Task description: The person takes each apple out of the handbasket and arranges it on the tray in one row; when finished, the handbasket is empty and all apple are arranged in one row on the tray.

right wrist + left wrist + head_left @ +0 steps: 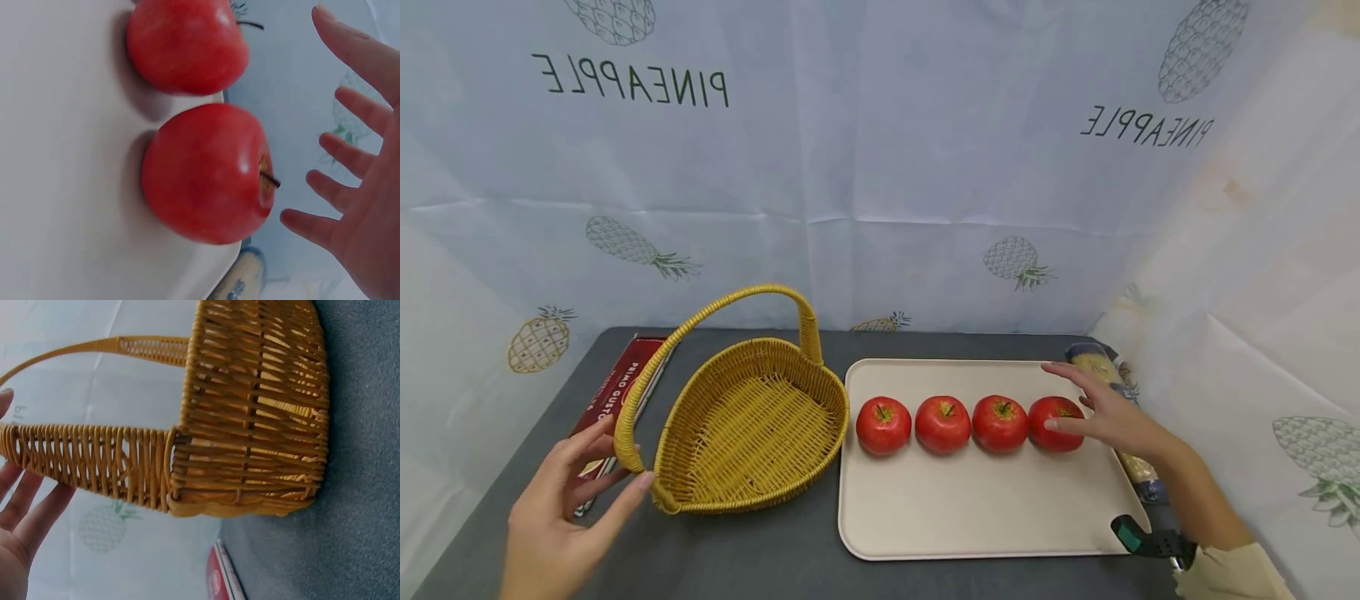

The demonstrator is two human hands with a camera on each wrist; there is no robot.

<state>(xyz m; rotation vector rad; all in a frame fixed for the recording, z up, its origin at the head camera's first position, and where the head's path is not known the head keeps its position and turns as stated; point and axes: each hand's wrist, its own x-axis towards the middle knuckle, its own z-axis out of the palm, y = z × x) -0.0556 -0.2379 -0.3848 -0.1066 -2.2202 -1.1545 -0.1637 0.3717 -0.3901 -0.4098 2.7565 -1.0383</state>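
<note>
A yellow wicker basket (752, 433) with a tall arched handle (81, 453) stands on the grey table. My left hand (561, 508) is at the handle's near left end, its thumb and fingers spread to either side. In the left wrist view the fingers (40, 509) touch or pass behind the handle's lower edge; the thumb (5, 403) appears slightly apart. My right hand (1108, 417) hovers over the rightmost red apple (209, 175), fingers spread and apart from it in the right wrist view. Several apples form a row on the cream tray (970, 521).
A red box marked PRIMO GUSTO (617, 383) lies left of the basket, partly behind the left hand. At the tray's right edge lies a plastic packet with yellowish contents (1097, 362). White pineapple-print cloth (910, 150) hangs behind and along both sides.
</note>
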